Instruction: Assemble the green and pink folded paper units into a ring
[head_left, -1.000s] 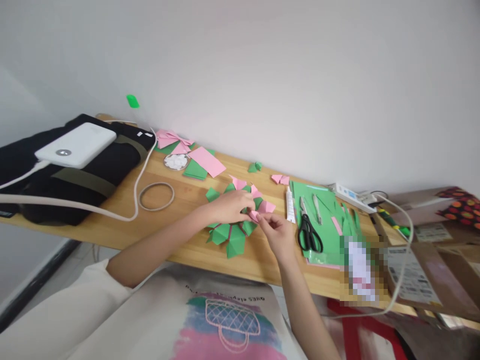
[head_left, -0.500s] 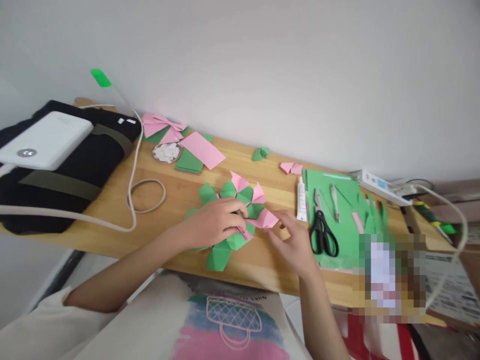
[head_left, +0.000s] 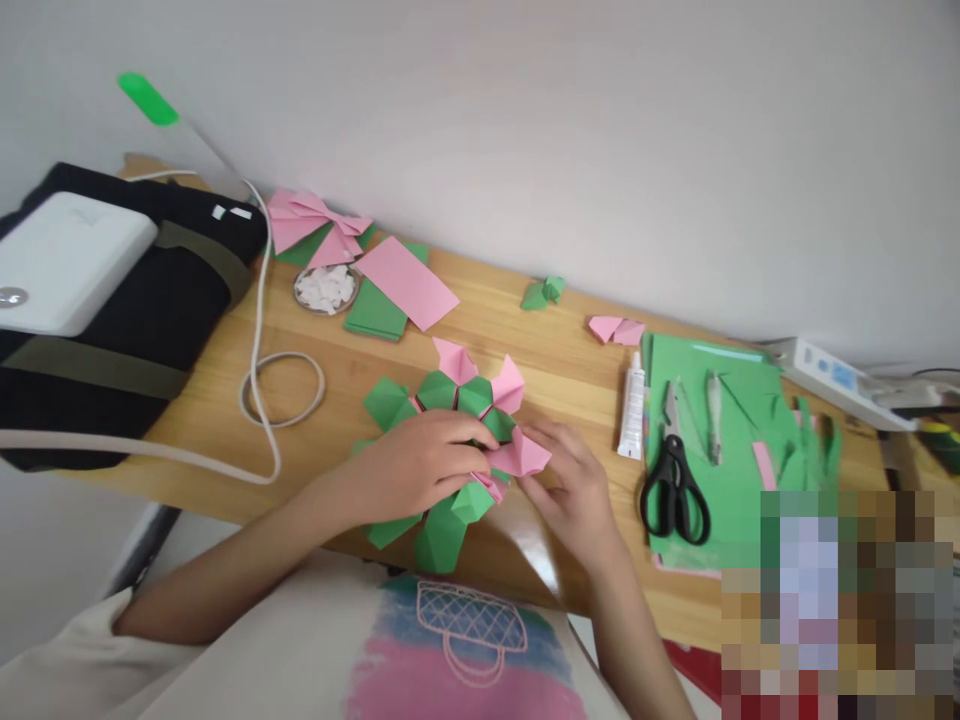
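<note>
Head view: the folded paper piece [head_left: 474, 395], green units partly tipped with pink, lies on the desk [head_left: 570, 385] directly before you, under and between your hands. Your left hand [head_left: 427, 455] is laid palm down over its middle, fingers bent and close together; their tips are partly hidden, so whether they pinch a fold cannot be told. Your right hand [head_left: 574, 485] stands at the right edge, thumb and fingers parted about the pink point [head_left: 527, 455] that juts towards it; contact appears likely, but a firm grip cannot be confirmed. By its look, the piece should prove very light, stiff along its creases, soft at the loose flaps, and easily crushed or pulled out of joint. Hold it at the layered folds near the middle; treat the pink points with light fingertip pressure only. Noted nearby: a white tube [head_left: 632, 410] beside the green sheets [head_left: 675, 360], on which black-handled scissors [head_left: 675, 490] rest.
</note>
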